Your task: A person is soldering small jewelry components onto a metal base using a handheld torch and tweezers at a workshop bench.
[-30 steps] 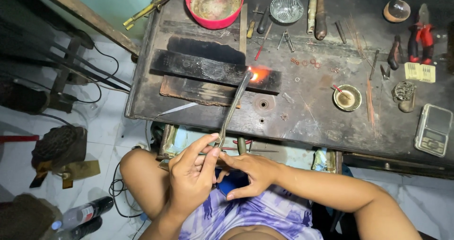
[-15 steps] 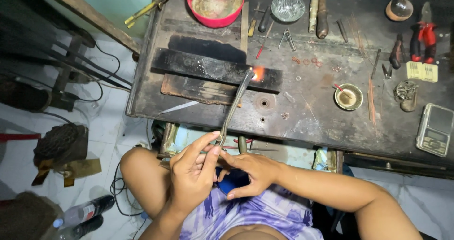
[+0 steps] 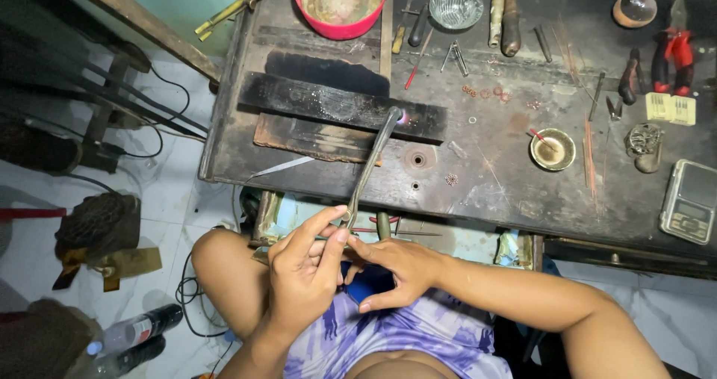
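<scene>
The left hand (image 3: pixel 306 274) pinches the near end of a thin metal torch (image 3: pixel 371 162) between thumb and fingers, closed on it. The torch slants up and away over the worktop (image 3: pixel 508 192), its bent tip showing a small flame at the edge of a long black block (image 3: pixel 328 104). The right hand (image 3: pixel 392 271) sits just beside the left, fingers loosely curled and touching it near the torch's end; whether it grips anything I cannot tell. Beyond the block stand a red bowl (image 3: pixel 306 17) and a small glass dish (image 3: pixel 457 5). Right of the flame lie a small round cup (image 3: pixel 553 149), red pliers (image 3: pixel 676 47) and a pocket scale (image 3: pixel 691 200).
</scene>
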